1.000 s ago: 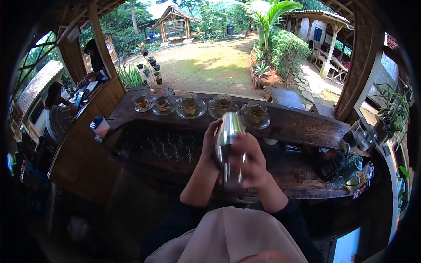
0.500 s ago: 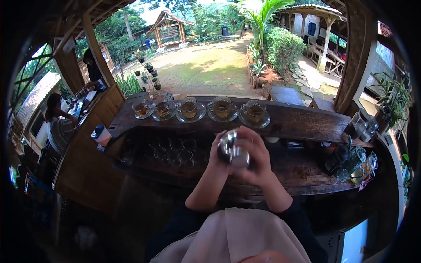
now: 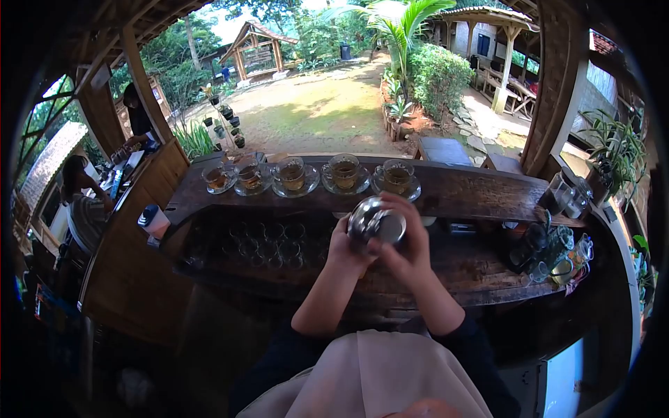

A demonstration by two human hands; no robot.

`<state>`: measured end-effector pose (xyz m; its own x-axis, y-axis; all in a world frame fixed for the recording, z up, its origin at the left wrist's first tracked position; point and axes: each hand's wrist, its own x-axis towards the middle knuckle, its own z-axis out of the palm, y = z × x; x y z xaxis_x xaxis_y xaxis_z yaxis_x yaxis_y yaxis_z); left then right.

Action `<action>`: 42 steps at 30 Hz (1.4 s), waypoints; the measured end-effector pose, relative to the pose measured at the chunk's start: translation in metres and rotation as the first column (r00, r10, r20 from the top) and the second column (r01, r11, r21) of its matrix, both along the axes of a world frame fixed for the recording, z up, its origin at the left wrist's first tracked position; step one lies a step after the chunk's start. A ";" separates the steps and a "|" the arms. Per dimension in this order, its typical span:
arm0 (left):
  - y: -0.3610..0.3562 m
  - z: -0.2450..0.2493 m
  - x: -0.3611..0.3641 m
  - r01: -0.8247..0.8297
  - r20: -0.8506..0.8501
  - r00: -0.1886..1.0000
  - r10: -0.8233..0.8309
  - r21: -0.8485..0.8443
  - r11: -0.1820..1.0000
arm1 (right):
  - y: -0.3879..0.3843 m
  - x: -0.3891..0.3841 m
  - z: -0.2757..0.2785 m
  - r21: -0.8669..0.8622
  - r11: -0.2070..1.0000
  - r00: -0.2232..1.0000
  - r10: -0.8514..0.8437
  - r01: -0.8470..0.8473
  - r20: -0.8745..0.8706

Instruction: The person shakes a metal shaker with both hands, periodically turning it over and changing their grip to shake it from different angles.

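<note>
A shiny metal shaker [image 3: 374,221] is held between my hands above the dark wooden counter, tilted with one round end facing up toward me. My left hand [image 3: 345,249] wraps its left side and underside. On the right, my right hand [image 3: 414,240] grips it with the fingers over the far side and the thumb near the round end. Just beyond the shaker, several clear glass cups [image 3: 343,173] of amber drink stand on glass saucers in a row along the raised counter ledge [image 3: 481,196].
Several empty-looking glasses [image 3: 268,244] stand on the lower counter at left. A lidded container [image 3: 153,220] sits at the left end. Glass jars [image 3: 563,195] and glass pitchers [image 3: 563,244] crowd the right end. Two people are at the side counter [image 3: 132,223] on the left.
The shaker has tilted so its round end now faces up and right, and my hands have turned with it. My view has shifted slightly right; the cups stay in place.
</note>
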<state>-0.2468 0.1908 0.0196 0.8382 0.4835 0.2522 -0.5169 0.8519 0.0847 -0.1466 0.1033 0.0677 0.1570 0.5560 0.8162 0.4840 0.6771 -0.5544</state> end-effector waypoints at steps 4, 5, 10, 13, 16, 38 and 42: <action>-0.014 0.050 -0.014 0.034 -0.129 0.992 -0.018 0.122 0.992 | -0.048 -0.002 0.046 0.291 0.953 0.942 -0.015 -0.089 0.334; -0.020 0.064 -0.020 0.077 -0.195 0.980 -0.042 0.175 0.981 | -0.059 -0.003 0.051 0.376 0.907 0.858 -0.034 -0.188 0.513; -0.002 0.069 0.023 -0.181 0.205 0.976 0.078 0.552 0.814 | -0.062 0.018 0.076 0.625 0.649 0.697 -0.197 -0.434 0.689; 0.013 0.071 0.058 -0.024 0.084 0.996 -0.019 0.488 0.873 | -0.034 0.042 0.082 0.266 0.959 0.923 -0.191 0.102 0.335; 0.009 0.081 0.069 0.080 -0.158 0.987 -0.037 0.273 0.959 | -0.046 0.051 0.102 0.199 0.963 0.867 -0.251 0.180 0.431; 0.007 0.166 0.174 -0.345 0.401 0.916 -0.018 0.809 0.476 | -0.127 0.117 0.118 0.792 0.601 0.367 -0.764 0.105 0.531; -0.012 0.173 0.188 0.149 -0.312 0.950 -0.011 0.424 0.893 | -0.106 0.123 0.150 0.230 0.805 0.774 -0.591 0.547 0.228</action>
<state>-0.0589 0.1785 0.1923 0.9377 0.3095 0.1580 -0.3407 0.7288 0.5939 -0.0240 -0.0030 0.2175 0.1650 0.3117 0.9357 0.9221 0.2879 -0.2586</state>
